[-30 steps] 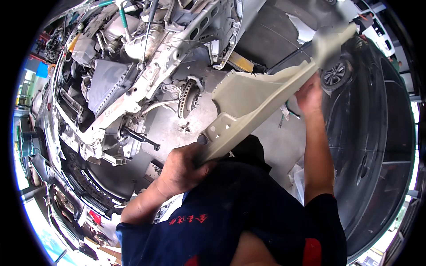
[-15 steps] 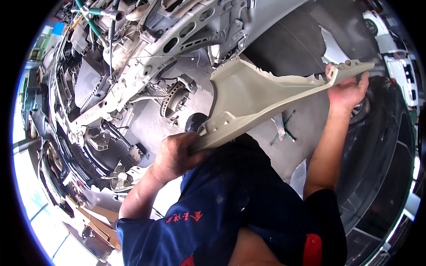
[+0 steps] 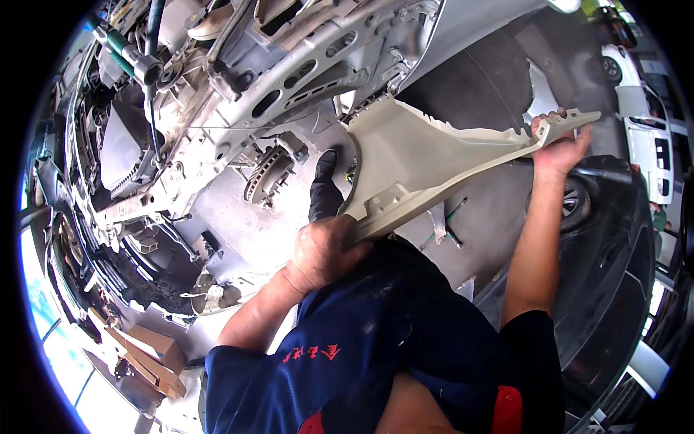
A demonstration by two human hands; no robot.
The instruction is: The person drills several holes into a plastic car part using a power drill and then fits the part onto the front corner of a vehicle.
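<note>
1. The left hand (image 3: 327,254) is gripping one end of a beige fender panel (image 3: 416,155).
2. The right hand (image 3: 561,149) is holding its narrow far end.
3. The panel is hanging above the floor (image 3: 495,210), between a stripped car (image 3: 235,129) and a dark car (image 3: 603,282).

Rocking my navy short-sleeved shirt (image 3: 369,318) here, with little red lettering (image 3: 312,353) on the chest, red panels (image 3: 507,409) flanking the neckline, black trousers (image 3: 324,199), dark shoe (image 3: 327,165).
</note>
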